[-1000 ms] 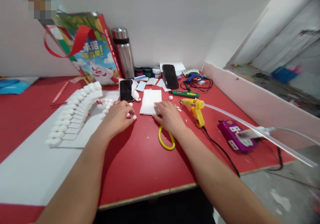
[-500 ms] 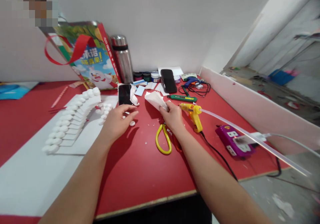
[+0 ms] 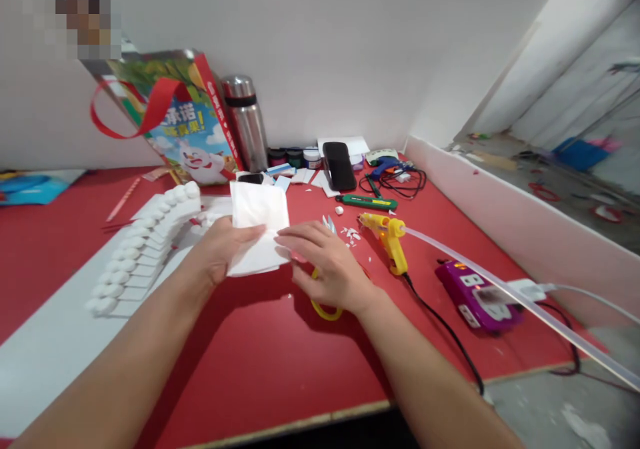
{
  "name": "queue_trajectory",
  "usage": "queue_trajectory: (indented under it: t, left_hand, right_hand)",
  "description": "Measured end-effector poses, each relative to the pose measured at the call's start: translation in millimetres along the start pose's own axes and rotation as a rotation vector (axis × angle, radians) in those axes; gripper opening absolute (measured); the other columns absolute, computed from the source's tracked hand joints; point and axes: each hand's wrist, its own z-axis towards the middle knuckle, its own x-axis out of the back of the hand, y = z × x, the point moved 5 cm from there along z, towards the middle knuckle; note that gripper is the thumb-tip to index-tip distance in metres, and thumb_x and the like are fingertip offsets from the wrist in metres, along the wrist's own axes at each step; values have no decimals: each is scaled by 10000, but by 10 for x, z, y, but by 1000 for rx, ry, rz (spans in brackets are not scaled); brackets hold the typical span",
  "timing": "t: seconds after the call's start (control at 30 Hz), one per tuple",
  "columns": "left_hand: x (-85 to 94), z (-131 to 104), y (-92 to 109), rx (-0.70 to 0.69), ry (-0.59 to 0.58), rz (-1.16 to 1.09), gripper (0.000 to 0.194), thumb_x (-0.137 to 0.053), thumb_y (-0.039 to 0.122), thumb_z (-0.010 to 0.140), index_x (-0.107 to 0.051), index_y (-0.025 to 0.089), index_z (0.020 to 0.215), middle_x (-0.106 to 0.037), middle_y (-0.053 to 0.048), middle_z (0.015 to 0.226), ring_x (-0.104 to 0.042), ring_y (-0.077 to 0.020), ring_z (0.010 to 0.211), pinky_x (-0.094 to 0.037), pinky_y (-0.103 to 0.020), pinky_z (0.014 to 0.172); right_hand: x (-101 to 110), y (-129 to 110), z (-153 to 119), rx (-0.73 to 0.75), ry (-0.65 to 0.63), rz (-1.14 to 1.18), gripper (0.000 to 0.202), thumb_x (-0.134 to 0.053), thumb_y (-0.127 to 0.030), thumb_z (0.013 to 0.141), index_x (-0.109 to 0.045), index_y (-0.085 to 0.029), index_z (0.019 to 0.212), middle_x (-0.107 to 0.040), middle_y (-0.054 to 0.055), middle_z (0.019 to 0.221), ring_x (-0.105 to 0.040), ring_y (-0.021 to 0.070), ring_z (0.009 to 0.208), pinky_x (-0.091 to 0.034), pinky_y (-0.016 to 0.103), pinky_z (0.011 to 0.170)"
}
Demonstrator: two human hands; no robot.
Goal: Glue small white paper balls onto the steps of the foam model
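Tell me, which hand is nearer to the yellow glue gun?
Right. The right hand is just left of the yellow glue gun; the left hand is much farther left, holding a folded white sheet.

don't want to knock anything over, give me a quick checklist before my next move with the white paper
1. Left hand has hold of the white paper: ok.
2. Right hand has a firm grip on the paper: not ok, its fingers are extended at the right edge.
3. Glue gun apart from both hands: ok, it lies to the right of the right hand.
4. Glue gun cool: cannot tell.
5. Yellow-handled scissors uncovered: not ok, partly hidden by the right hand.
6. Table free of scraps: not ok, white scraps lie near the glue gun.
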Motion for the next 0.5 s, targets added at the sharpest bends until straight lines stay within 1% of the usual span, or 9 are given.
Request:
queue_trajectory:
  t: [0.07, 0.13, 0.2, 0.27, 0.33, 0.4, 0.43, 0.47, 0.5]
  left_hand:
    - [102, 1, 59, -27, 45, 67, 571, -974, 252, 402, -721, 185, 910, -780, -84, 790, -723, -298, 668, -591, -405, 597]
    - [148, 25, 137, -4, 21, 154, 545, -961, 270, 421, -714, 190, 900, -783, -102, 801, -736, -338, 692, -600, -451, 611]
    - [145, 97, 257, 9, -13, 210, 512, -947, 297, 458, -707, 180, 895, -776, -127, 789, -734, -363, 689, -597, -486, 609]
    - [69, 237, 431, -47, -72, 157, 491, -919, 309, 540, -704, 161, 956, -776, -143, 835, -733, -354, 727, -601, -509, 667]
    - [-24, 438, 649, -206, -47, 114, 490, -897, 201, 553, -684, 164, 993, -779, -129, 933, -734, -327, 803, -602, -526, 778]
    - [-177, 691, 762, -245, -56, 111, 481, -860, 116, 552, -683, 179, 995, -776, -127, 1019, -732, -327, 882, -594, -538, 847]
    - [-254, 820, 812, -299, -34, 122, 495, -844, 77, 545, -677, 185, 999, -774, -126, 1042, -730, -330, 907, -591, -542, 857]
    - [-317, 942, 851, -363, 21, 133, 524, -833, 46, 527, -665, 186, 1003, -772, -125, 1048, -730, -335, 927, -591, -540, 858]
    - [-393, 1064, 854, -383, 44, 134, 542, -824, 27, 518, -651, 181, 1009, -767, -128, 1069, -729, -338, 965, -587, -533, 877]
  right_hand:
    - [98, 68, -12, -100, 147, 1, 434, -528, -63, 832, -659, -205, 1221, -722, 116, 1219, -651, 254, 1126, -536, 445, 986]
    - [188, 156, -43, -225, 288, -43, 418, -492, -27, 810, -677, -203, 1140, -740, 104, 1104, -675, 248, 1044, -552, 418, 927]
    - [238, 219, -73, -317, 371, -84, 381, -479, -16, 800, -687, -200, 1061, -741, 93, 1014, -684, 241, 964, -557, 391, 864]
    - [255, 247, -86, -346, 406, -97, 352, -477, -20, 801, -688, -199, 1018, -739, 83, 966, -685, 231, 914, -554, 373, 827]
    - [260, 254, -91, -344, 430, -103, 331, -473, -24, 813, -687, -198, 995, -736, 78, 938, -684, 225, 887, -551, 362, 810]
    - [257, 262, -95, -343, 444, -115, 317, -470, -29, 830, -685, -202, 984, -736, 74, 930, -684, 223, 883, -551, 356, 804]
    - [253, 266, -97, -343, 443, -127, 313, -470, -31, 835, -683, -206, 983, -736, 75, 934, -685, 225, 890, -552, 356, 809]
    - [246, 269, -97, -341, 436, -141, 311, -472, -32, 837, -681, -208, 985, -737, 77, 940, -684, 228, 899, -553, 360, 818]
    - [237, 272, -96, -337, 422, -158, 311, -472, -33, 839, -680, -208, 990, -738, 81, 947, -681, 233, 908, -554, 367, 829]
